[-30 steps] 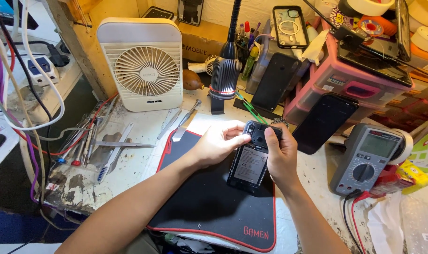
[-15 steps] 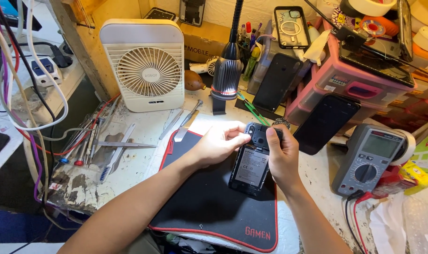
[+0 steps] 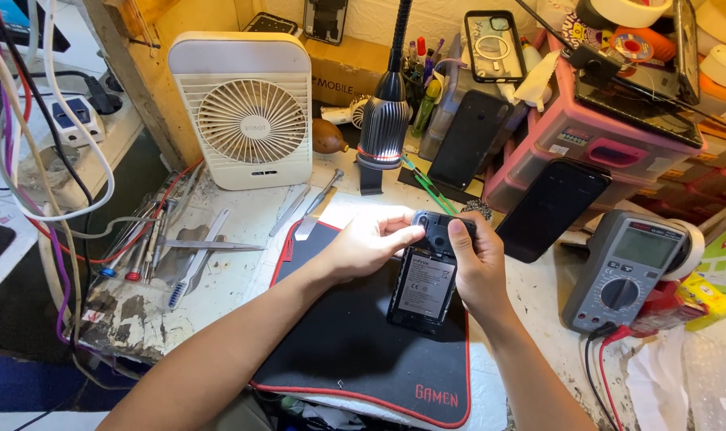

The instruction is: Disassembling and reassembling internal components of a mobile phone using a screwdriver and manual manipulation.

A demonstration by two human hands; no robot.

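Observation:
A black phone with its back cover off lies on the black mat, its battery showing. My left hand grips the phone's top left corner, fingers pressed at the camera end. My right hand holds the top right edge, thumb laid on the camera area. Both hands meet under the bright light of the gooseneck lamp.
A white desk fan stands at the back left. Tweezers and screwdrivers lie left of the mat. A grey multimeter sits at the right, a dark phone leans on pink plastic drawers. Cables hang at far left.
Both hands keep their hold on the phone's top end with only slight finger shifts. The view has drifted a little.

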